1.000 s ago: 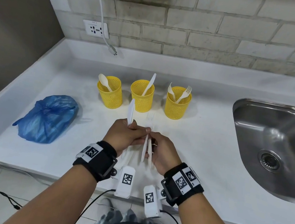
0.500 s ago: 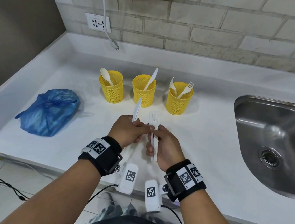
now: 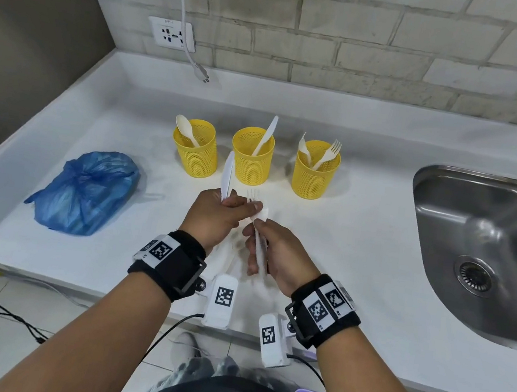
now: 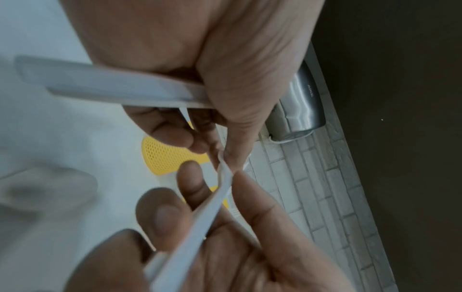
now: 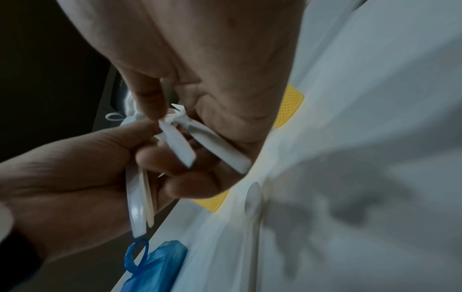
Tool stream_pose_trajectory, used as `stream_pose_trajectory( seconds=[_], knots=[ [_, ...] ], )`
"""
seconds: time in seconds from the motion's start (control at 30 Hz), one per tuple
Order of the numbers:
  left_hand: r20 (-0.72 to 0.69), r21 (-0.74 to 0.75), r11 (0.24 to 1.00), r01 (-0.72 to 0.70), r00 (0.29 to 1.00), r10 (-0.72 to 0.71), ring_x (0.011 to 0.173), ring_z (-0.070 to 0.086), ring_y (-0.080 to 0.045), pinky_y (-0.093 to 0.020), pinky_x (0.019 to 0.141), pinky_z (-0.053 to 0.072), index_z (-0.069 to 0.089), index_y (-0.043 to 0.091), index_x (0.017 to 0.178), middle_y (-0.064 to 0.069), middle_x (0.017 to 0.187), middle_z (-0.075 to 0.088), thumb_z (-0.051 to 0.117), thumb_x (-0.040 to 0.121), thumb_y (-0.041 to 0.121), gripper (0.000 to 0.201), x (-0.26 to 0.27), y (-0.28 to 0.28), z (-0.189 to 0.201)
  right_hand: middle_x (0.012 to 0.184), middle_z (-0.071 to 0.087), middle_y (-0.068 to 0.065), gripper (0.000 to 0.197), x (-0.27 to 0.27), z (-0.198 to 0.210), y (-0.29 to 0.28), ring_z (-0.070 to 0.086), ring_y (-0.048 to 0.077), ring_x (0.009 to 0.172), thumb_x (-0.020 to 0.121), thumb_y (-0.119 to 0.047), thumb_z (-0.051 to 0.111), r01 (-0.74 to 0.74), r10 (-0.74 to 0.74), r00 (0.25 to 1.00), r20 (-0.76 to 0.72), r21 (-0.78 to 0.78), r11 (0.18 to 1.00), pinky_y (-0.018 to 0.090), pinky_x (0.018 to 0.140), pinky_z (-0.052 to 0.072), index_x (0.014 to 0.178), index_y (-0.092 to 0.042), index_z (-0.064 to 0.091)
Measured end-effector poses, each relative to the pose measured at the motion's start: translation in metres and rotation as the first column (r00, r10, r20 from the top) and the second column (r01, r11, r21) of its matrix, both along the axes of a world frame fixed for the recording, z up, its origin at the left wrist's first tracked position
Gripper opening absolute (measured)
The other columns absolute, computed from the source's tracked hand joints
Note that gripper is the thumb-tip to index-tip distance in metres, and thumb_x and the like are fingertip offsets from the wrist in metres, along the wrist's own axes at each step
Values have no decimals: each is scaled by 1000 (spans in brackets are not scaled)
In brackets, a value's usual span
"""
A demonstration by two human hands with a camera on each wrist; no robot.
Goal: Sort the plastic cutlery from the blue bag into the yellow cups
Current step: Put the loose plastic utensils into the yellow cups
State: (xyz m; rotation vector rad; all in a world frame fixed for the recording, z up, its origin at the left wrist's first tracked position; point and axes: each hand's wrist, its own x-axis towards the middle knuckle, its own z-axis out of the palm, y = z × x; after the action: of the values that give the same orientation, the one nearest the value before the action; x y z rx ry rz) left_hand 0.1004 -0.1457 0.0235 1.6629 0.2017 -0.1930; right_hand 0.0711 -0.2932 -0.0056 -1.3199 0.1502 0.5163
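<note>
The cutlery in hand is a small bundle of white plastic pieces held above the bench (image 3: 360,243), in front of the three yellow cups. The knife (image 3: 227,175) stands upright out of the left hand (image 3: 214,219), whose fingers are curled round its handle. Just to the right, a fork (image 3: 253,195) shows its tines above the knuckles, and the bowl of a spoon (image 3: 261,214) lies where the two hands meet. The right hand (image 3: 278,258) grasps the handle ends of these pieces, thumb pinching them against curled fingers. In the wrist views the handles cross one another; exactly how many pieces each hand holds cannot be told.

The left cup (image 3: 195,148) holds a spoon, the middle cup (image 3: 252,155) a knife, the right cup (image 3: 316,170) a fork and one more piece. The blue bag (image 3: 85,193) lies on the bench to the left, well apart from the cups.

Step in hand, as judged: separating the bundle by type before dropping each piece.

1. Keep one hand as a fixed clamp on the bundle; draw out one piece only with the other.
2. Pull along the handle's length, not sideways; the fork tines will likely snag on crossed handles.
3. Pinch near the handle end so the working end enters the cup last.
4. Match each piece to the cup already holding its type.
5. Lower it in gently; the light mesh cups will probably tip if struck at the rim.
</note>
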Motion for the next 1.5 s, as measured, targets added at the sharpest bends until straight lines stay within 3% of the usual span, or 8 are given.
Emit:
stream_pose_trajectory(
  seconds=[0.2, 0.37, 0.47, 0.63, 0.83, 1.13, 1.27, 1.5],
  knots=[
    [-103, -142, 989, 46, 993, -61, 77, 60, -28, -53, 101, 50, 46, 25, 47, -10, 65, 58, 73, 93, 18, 54, -10, -3, -2, 67, 34, 3, 29, 4, -1, 8, 22, 12, 45, 109, -33, 41, 72, -72, 997, 42, -14, 997, 21, 46, 15, 94, -11, 53],
    [-87, -202, 979, 8, 996, -26, 66, 57, -33, -39, 72, 55, 41, 13, 50, -17, 63, 48, 71, 93, 13, 53, -13, 5, -1, 69, 51, 14, 27, 5, -1, 12, 38, 22, 45, 90, -24, 50, 12, -13, 1000, 29, 46, 999, 29, 47, 28, 86, -2, 65],
    [-89, -229, 972, -49, 996, 29, 62, 57, -35, -36, 59, 53, 38, 5, 62, -27, 72, 51, 70, 94, 9, 45, -12, 14, 0, 77, 65, 12, 30, 8, -1, 16, 58, 24, 61, 76, -26, 46, -81, 84, 996, 24, -123, 989, 33, 58, 46, 83, -7, 68],
    [-81, -273, 945, -179, 983, 162, 94, 73, -40, -48, 84, 61, 52, 5, 96, -24, 91, 71, 70, 93, 6, 19, -10, 35, 2, 87, 60, 0, 21, 3, -11, 17, 54, 16, 67, 97, -18, 44, -227, 352, 932, 91, -610, 759, 24, 56, 39, 115, -17, 56],
    [-19, -218, 953, -211, 977, 212, 94, 73, -40, -40, 75, 60, 38, 15, 62, -25, 92, 67, 65, 96, 2, 45, -14, 51, 7, 121, 66, 12, 40, -2, -32, 32, 66, 31, 103, 99, -24, 50, -302, 560, 828, 33, -815, 494, 32, 90, 51, 139, -25, 51],
    [41, -132, 974, -184, 981, 191, 99, 73, -41, -42, 76, 60, 46, 24, 45, -24, 96, 70, 64, 97, 2, 59, -23, 57, 14, 116, 60, 14, 20, 6, -46, 27, 61, 33, 102, 99, -21, 55, -148, 577, 812, 90, -924, 352, 35, 84, 50, 113, -8, 56],
    [28, -147, 971, -189, 980, 195, 100, 73, -41, -43, 77, 60, 43, 24, 48, -26, 99, 72, 65, 96, 3, 58, -24, 60, 15, 113, 61, 12, 21, 15, -34, 18, 61, 32, 101, 93, -9, 53, -99, 520, 842, 144, -905, 413, 33, 81, 49, 114, -9, 55],
    [2, -193, 963, -189, 981, 193, 100, 73, -42, -44, 78, 60, 36, 23, 54, -25, 97, 73, 65, 96, 2, 55, -18, 71, 14, 87, 62, -1, 47, 45, -11, 17, 60, 24, 85, 88, -1, 56, 120, 196, 911, 364, -688, 716, 32, 75, 46, 129, -19, 43]
  ],
)
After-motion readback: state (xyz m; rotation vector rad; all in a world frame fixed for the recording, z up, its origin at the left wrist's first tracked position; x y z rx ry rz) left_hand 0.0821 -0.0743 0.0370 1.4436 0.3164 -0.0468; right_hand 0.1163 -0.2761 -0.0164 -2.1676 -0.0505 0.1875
